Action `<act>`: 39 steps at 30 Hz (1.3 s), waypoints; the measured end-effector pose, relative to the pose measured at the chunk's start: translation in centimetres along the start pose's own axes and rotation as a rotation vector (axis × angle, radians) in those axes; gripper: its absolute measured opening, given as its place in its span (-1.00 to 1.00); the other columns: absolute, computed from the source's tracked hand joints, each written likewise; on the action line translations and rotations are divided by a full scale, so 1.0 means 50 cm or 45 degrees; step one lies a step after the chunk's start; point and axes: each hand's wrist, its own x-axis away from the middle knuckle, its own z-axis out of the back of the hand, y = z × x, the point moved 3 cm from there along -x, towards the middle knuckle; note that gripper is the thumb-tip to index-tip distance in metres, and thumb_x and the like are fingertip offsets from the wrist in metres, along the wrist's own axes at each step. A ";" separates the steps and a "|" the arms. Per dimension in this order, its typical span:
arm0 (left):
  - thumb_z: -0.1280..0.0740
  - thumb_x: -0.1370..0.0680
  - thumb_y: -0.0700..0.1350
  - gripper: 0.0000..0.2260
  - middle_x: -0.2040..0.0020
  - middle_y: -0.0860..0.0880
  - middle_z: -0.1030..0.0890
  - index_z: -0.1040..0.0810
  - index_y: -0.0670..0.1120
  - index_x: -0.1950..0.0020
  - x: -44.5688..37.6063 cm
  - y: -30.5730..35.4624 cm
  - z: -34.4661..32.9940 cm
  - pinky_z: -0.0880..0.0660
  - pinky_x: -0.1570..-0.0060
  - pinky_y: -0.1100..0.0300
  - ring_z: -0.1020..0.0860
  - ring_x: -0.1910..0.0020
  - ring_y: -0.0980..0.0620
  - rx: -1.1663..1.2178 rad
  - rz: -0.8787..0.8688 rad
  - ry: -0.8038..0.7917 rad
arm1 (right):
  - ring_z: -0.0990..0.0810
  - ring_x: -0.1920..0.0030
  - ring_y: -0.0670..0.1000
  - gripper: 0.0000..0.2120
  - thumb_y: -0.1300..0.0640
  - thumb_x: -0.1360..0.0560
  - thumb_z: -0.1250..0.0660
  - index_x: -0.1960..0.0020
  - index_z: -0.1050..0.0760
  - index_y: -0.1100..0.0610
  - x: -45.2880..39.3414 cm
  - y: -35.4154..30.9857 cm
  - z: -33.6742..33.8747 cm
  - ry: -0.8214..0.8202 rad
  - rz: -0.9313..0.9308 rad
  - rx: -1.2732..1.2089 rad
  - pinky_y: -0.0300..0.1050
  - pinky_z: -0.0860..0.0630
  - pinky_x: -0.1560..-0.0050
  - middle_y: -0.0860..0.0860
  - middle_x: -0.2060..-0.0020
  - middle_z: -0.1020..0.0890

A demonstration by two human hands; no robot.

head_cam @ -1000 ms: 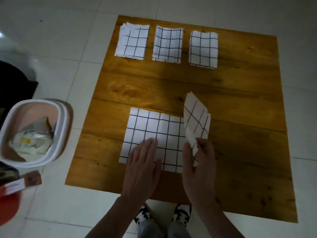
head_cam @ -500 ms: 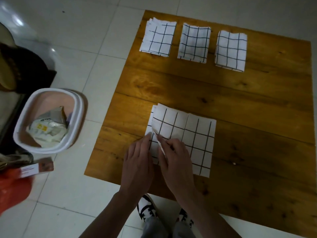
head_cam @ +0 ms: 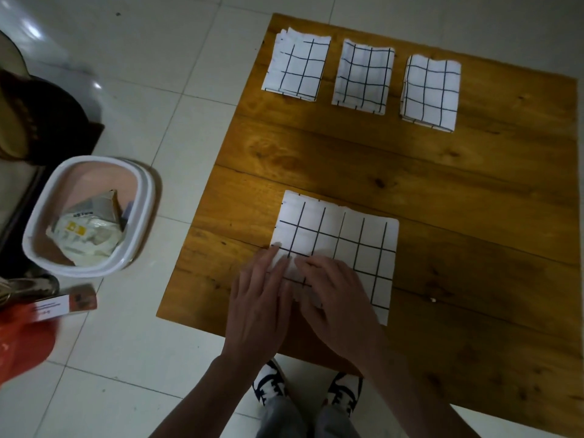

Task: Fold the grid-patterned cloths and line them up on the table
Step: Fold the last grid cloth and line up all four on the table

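Note:
A white cloth with a black grid (head_cam: 347, 241) lies folded over on the near part of the wooden table (head_cam: 458, 191). Both hands rest flat on its near left corner: my left hand (head_cam: 259, 298) at the left edge, my right hand (head_cam: 331, 295) beside it, fingers straight and touching the fabric. Three folded grid cloths stand in a row along the far edge: the left one (head_cam: 297, 69), the middle one (head_cam: 363, 77) and the right one (head_cam: 431, 91).
A white bin (head_cam: 91, 216) holding crumpled packaging stands on the tiled floor left of the table. A small box (head_cam: 63, 306) and something red (head_cam: 22, 346) lie near it. Dark objects sit at the far left. My shoes show below the table's near edge.
My right hand carried the cloth's raised right side over to the left and laid it down. Both hands now press the left corner. The view shifted left.

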 end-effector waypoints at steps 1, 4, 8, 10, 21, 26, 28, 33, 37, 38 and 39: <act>-0.16 -0.71 -0.02 -0.60 -0.55 -0.14 -0.42 -0.43 -0.12 -0.52 0.005 0.003 -0.004 -0.35 -0.47 -0.12 -0.37 -0.54 -0.11 -0.011 -0.072 -0.008 | -0.41 -0.46 0.02 -0.50 -0.14 -0.74 0.03 -0.53 -0.37 0.08 0.005 0.015 0.011 0.014 0.014 0.047 0.09 -0.39 -0.47 0.01 -0.44 -0.47; -0.15 -0.73 -0.05 -0.57 -0.60 -0.16 -0.35 -0.39 -0.19 -0.57 0.017 0.018 -0.019 -0.24 -0.58 -0.09 -0.24 -0.63 -0.08 -0.043 -0.260 -0.091 | -0.29 -0.58 0.01 -0.48 -0.07 -0.76 0.13 -0.60 -0.28 0.10 0.015 0.071 0.044 0.045 -0.017 0.234 0.08 -0.27 -0.54 0.04 -0.55 -0.38; -0.10 -0.74 0.05 -0.48 -0.67 -0.15 -0.18 -0.22 -0.17 -0.65 0.031 0.013 -0.041 -0.12 -0.62 -0.05 -0.11 -0.67 -0.08 -0.159 -0.236 -0.217 | 0.08 -0.67 -0.06 -0.43 -0.16 -0.74 0.14 -0.69 -0.03 0.05 0.025 0.137 0.062 -0.099 -0.072 0.396 0.01 0.01 -0.65 -0.02 -0.68 -0.05; -0.08 -0.74 0.09 -0.46 -0.69 -0.14 -0.13 -0.18 -0.15 -0.67 0.038 0.009 -0.046 -0.10 -0.62 -0.08 -0.08 -0.68 -0.10 -0.221 -0.201 -0.254 | 0.17 -0.67 -0.07 -0.39 -0.23 -0.73 0.17 -0.70 0.07 0.02 0.033 0.160 0.062 -0.179 -0.085 0.439 0.01 0.07 -0.65 -0.05 -0.69 0.06; -0.10 -0.72 0.16 -0.36 -0.70 -0.15 -0.04 -0.08 -0.19 -0.68 0.046 0.021 -0.047 -0.13 -0.61 -0.17 -0.03 -0.68 -0.13 -0.337 -0.131 -0.305 | 0.13 -0.68 -0.01 -0.35 -0.24 -0.72 0.10 -0.70 0.08 0.07 0.043 0.175 0.042 -0.140 -0.134 0.528 0.06 0.02 -0.64 0.00 -0.69 0.07; -0.07 -0.75 0.09 -0.47 -0.68 -0.12 -0.15 -0.19 -0.14 -0.66 0.054 0.081 -0.073 -0.21 -0.56 -0.16 -0.10 -0.67 -0.09 -0.323 -0.294 -0.320 | 0.00 -0.67 0.06 -0.33 -0.24 -0.70 0.04 -0.70 0.02 0.06 0.052 0.139 0.045 0.070 -0.551 0.363 0.09 -0.10 -0.61 0.02 -0.68 -0.04; -0.05 -0.76 0.10 -0.49 -0.67 -0.11 -0.21 -0.23 -0.10 -0.66 0.062 0.102 -0.094 -0.24 -0.53 -0.15 -0.15 -0.66 -0.07 -0.328 -0.377 -0.352 | -0.08 -0.65 0.08 -0.38 -0.18 -0.72 -0.01 -0.69 -0.03 0.07 0.059 0.130 0.048 0.129 -0.655 0.261 0.10 -0.19 -0.57 0.05 -0.67 -0.13; -0.02 -0.76 0.12 -0.50 -0.66 -0.08 -0.23 -0.26 -0.09 -0.65 0.053 0.099 -0.105 -0.22 -0.54 -0.16 -0.15 -0.66 -0.04 -0.349 -0.331 -0.397 | -0.21 -0.61 0.06 -0.46 -0.11 -0.72 0.01 -0.65 -0.18 0.06 0.092 0.164 0.075 0.126 -0.466 0.310 0.10 -0.34 -0.48 0.05 -0.62 -0.27; -0.06 -0.75 0.10 -0.50 -0.68 -0.08 -0.16 -0.24 -0.07 -0.66 0.034 0.067 -0.082 -0.21 -0.56 -0.24 -0.08 -0.68 -0.06 -0.363 -0.326 -0.402 | -0.08 -0.66 0.04 -0.40 -0.22 -0.72 0.07 -0.67 -0.14 0.04 0.128 0.198 0.074 0.010 -0.267 0.465 0.09 -0.16 -0.60 0.02 -0.66 -0.15; -0.06 -0.75 0.10 -0.50 -0.69 -0.08 -0.15 -0.23 -0.07 -0.66 0.028 0.061 -0.077 -0.21 -0.55 -0.25 -0.07 -0.68 -0.06 -0.364 -0.332 -0.399 | -0.11 -0.66 0.05 -0.40 -0.23 -0.72 0.07 -0.67 -0.16 0.05 0.135 0.195 0.071 0.021 -0.259 0.483 0.10 -0.18 -0.59 0.03 -0.66 -0.16; -0.07 -0.74 0.09 -0.49 -0.69 -0.08 -0.14 -0.22 -0.08 -0.66 0.022 0.057 -0.073 -0.22 -0.55 -0.26 -0.07 -0.68 -0.07 -0.359 -0.328 -0.389 | -0.13 -0.65 0.07 -0.39 -0.24 -0.72 0.07 -0.66 -0.18 0.05 0.140 0.189 0.068 0.035 -0.258 0.498 0.13 -0.20 -0.58 0.04 -0.66 -0.18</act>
